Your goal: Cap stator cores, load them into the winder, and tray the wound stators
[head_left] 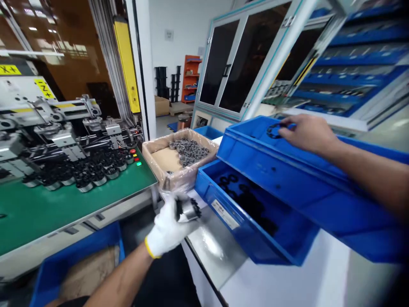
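Observation:
My left hand [168, 228], in a white glove with a yellow cuff, is closed around a motor stator core [188, 210], a short silver cylinder with a black toothed end facing right. My bare right hand [308, 132] pinches a thin black toothed ring [273, 131] between thumb and fingers, above the upper blue bin [265, 164]. Below and left of that bin, a lower blue bin [220, 211] with a white label holds a pile of black rings [251, 202]. The stator core is left of this lower bin, over a shiny metal plate [212, 243].
A plastic-lined carton [150, 155] of grey metal cores stands behind my left hand. On the green table [128, 192] to the left, several black-topped cores [96, 170] sit by a machine [68, 140]. Another blue bin [47, 266] is low at left.

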Demonstrator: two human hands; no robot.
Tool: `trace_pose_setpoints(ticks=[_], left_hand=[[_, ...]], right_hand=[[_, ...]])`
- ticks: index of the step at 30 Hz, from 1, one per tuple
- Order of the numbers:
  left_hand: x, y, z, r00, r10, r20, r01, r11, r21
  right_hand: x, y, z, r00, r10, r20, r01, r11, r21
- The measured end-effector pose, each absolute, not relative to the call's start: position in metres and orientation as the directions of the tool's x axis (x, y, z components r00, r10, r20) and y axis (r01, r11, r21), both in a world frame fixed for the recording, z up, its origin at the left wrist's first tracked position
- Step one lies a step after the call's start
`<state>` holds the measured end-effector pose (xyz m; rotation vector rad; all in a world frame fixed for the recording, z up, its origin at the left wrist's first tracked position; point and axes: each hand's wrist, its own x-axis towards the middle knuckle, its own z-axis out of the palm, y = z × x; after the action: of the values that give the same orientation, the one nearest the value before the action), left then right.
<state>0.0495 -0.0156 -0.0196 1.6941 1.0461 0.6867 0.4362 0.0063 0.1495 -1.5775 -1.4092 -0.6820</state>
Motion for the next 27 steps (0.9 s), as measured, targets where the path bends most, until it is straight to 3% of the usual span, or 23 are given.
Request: trace_pose_setpoints(ticks=[3,5,7,11,13,18,22,24,27], left_hand=[[0.023,-0.011,0.005,0.428,0.904,0.016,0.305,-0.161,0.939],[0.012,-0.006,0.012,0.401,0.914,0.066,0.252,-0.179,0.951],[0.008,0.001,0.01,0.375,0.92,0.115,0.117,-0.17,0.978],[0.006,0.011,-0.01,0.392,0.911,0.123,-0.354,0.026,0.935],[0.006,0.009,-0.018,0.417,0.901,0.122,-0.449,0.087,0.889],[0.007,-0.01,-0.008,0.438,0.893,0.102,-0.348,0.063,0.935],[0.006,-0.014,0.002,0.442,0.884,0.149,-0.374,0.032,0.927],[0.005,-0.012,0.002,0.455,0.876,0.157,-0.36,0.02,0.933],[0.003,-0.01,-0.002,0.466,0.874,0.138,-0.315,0.018,0.949]], right_hand=[[0.415,0.006,0.165,0.12,0.542,0.832,0.989,0.009,-0.149],[0.367,0.003,0.155,-0.062,0.546,0.835,0.982,0.182,-0.046],[0.307,-0.004,0.131,-0.282,0.502,0.818,0.883,0.469,0.017],[0.21,-0.021,0.071,-0.308,0.514,0.801,0.641,0.734,-0.224],[0.187,-0.026,0.048,-0.317,0.529,0.787,0.548,0.78,-0.303],[0.183,-0.032,0.026,-0.329,0.564,0.757,0.533,0.773,-0.345],[0.193,-0.038,0.03,-0.459,0.57,0.682,0.492,0.802,-0.339],[0.195,-0.039,0.029,-0.501,0.547,0.67,0.526,0.808,-0.267],[0.195,-0.037,0.023,-0.51,0.436,0.741,0.613,0.789,-0.042]])
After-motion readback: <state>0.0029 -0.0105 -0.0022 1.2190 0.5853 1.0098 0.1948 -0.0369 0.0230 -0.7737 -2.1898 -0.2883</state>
